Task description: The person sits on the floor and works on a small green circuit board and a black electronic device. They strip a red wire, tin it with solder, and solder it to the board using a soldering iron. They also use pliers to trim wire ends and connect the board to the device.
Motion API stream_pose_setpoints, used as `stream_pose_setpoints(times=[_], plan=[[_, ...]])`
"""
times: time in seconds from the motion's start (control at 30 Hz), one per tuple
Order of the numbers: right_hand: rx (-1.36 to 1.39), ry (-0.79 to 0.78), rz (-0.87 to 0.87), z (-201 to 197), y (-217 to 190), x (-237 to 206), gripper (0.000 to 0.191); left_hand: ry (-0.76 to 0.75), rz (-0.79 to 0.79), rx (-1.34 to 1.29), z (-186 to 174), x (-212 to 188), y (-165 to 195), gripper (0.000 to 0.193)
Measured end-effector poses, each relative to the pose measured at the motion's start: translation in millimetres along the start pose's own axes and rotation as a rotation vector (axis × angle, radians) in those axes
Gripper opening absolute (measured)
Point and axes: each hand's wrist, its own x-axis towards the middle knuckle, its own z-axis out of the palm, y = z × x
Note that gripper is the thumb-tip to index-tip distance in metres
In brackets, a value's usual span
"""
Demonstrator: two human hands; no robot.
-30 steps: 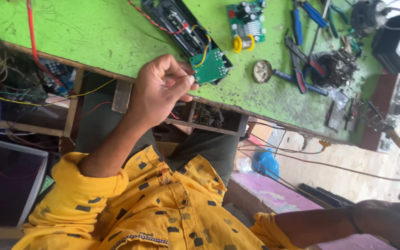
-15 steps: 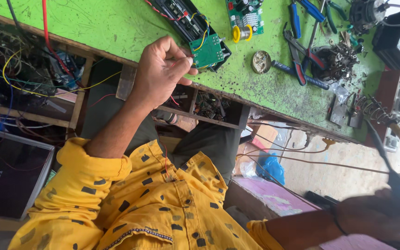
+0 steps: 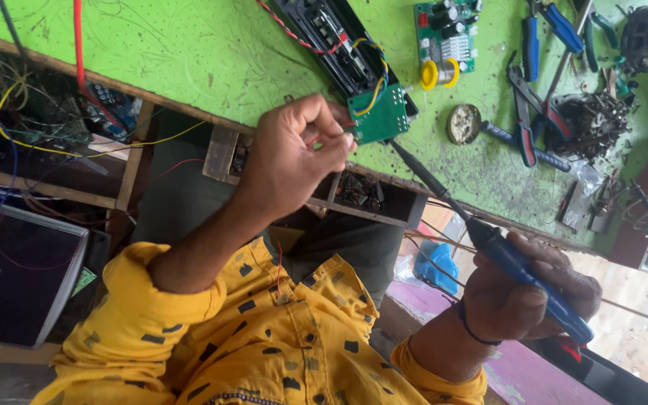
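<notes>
While the left hand (image 3: 294, 161) pinches the near edge of a small green circuit board (image 3: 379, 115) at the bench front, the right hand (image 3: 523, 289) at four o'clock is closed around a blue-handled soldering iron (image 3: 489, 244), its tip reaching the board's lower corner. At one o'clock lie a second green circuit board (image 3: 444, 34), a yellow solder reel (image 3: 435, 73), a round tin (image 3: 463, 124) and blue-handled pliers (image 3: 523, 112) on the green workbench (image 3: 189, 52).

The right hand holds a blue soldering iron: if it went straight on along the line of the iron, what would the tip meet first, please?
The right hand points the soldering iron up-left. Its tip would most likely meet the small green circuit board that the left hand holds at the bench edge, though depth is hard to judge.
</notes>
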Motion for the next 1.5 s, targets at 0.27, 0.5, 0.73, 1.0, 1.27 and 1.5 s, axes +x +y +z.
stream_pose_setpoints(times=[0.27,0.5,0.73,1.0,1.27,1.5], plan=[[0.008,-0.002,0.045,4.6,8.5,-4.9,0.041,-0.003,0.014,-0.086,-1.0,-3.5,13.3,0.017],[0.005,0.002,0.048,7.6,9.2,-5.6,0.040,0.007,0.005,-0.016,-2.6,-4.9,18.9,0.019],[0.032,0.031,0.070,12.1,8.0,-6.4,0.044,0.003,0.011,0.000,-5.2,-6.0,21.9,0.019],[0.020,0.032,0.074,13.8,6.1,-5.5,0.040,0.008,0.015,0.013,-6.5,-6.4,24.2,0.019],[0.001,0.024,0.074,14.4,4.5,-2.1,0.045,0.007,0.014,0.023,-8.5,-6.9,26.9,0.019],[0.077,0.050,0.074,10.7,6.9,-6.8,0.043,0.017,0.017,0.042,-8.8,-6.8,30.1,0.019]])
